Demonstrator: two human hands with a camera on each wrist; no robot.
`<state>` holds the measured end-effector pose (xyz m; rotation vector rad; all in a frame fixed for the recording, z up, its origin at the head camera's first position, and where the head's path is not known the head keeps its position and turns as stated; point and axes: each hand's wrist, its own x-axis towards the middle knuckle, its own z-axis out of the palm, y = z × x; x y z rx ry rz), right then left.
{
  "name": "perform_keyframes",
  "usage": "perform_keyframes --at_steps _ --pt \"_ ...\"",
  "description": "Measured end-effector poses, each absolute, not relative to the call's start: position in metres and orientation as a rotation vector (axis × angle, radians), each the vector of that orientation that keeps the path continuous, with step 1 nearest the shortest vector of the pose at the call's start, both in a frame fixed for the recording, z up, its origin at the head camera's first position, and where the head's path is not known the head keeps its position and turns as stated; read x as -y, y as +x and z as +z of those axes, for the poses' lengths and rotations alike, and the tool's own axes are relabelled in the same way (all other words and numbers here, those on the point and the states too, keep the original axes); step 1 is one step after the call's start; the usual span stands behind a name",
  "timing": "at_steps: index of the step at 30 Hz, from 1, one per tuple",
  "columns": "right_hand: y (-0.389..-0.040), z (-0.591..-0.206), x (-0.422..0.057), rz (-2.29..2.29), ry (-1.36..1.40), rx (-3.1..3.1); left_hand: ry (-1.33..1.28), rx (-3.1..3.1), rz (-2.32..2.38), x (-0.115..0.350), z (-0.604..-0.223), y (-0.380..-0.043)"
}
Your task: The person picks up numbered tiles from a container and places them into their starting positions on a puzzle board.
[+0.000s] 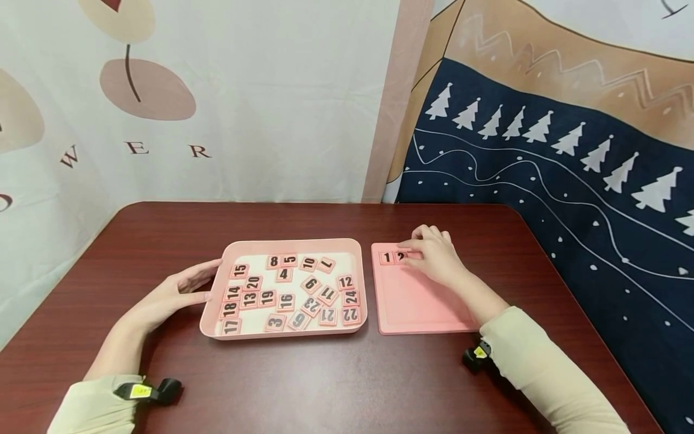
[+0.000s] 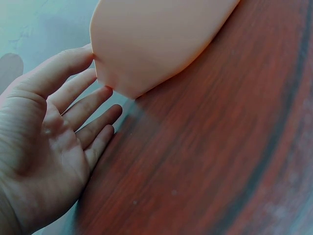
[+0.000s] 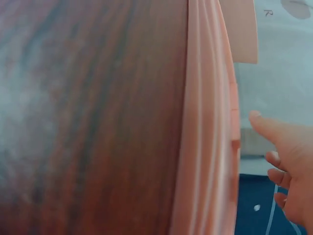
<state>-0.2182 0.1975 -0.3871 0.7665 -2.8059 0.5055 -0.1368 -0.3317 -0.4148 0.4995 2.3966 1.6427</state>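
Note:
A pink rectangular tray (image 1: 293,246) with a white bottom holds many small number tiles, such as the 16 tile (image 1: 286,302). My left hand (image 1: 176,295) is at the tray's left side, thumb and fingers spread and fairly straight. In the left wrist view, its fingertips (image 2: 108,89) come right up to the tray's wall (image 2: 151,44). My right hand (image 1: 436,256) is over the top of a flat pink board (image 1: 417,301). The 1 tile (image 1: 387,258) and 2 tile (image 1: 400,257) lie side by side at the board's upper left. My right thumb (image 3: 266,128) stands off the board's face, fingers bent.
Both tray and board lie on a dark reddish wooden table (image 1: 293,386), with a narrow gap between them. A pale printed curtain (image 1: 271,120) hangs behind, and a navy cloth with white trees (image 1: 542,181) hangs at the right. Each wrist wears a small black camera (image 1: 169,392).

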Motion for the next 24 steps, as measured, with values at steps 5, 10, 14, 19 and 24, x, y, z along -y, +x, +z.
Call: perform_keyframes --at_steps 5,10,14,19,24 --pt "-0.211 -0.375 -0.183 0.620 0.826 2.712 0.534 -2.387 1.659 0.330 -0.413 -0.136" --pt "-0.204 -0.367 -0.165 0.675 0.902 2.635 0.524 -2.387 1.657 0.330 -0.414 -0.136" --pt "-0.198 -0.363 -0.151 0.707 0.964 2.583 0.500 -2.394 1.643 0.332 -0.415 -0.137" --pt "-0.193 -0.357 -0.130 0.741 1.024 2.528 0.497 -2.397 1.642 0.332 -0.416 -0.137" --pt "-0.190 -0.354 -0.110 0.728 1.064 2.512 0.497 -2.396 1.636 0.332 -0.415 -0.138"
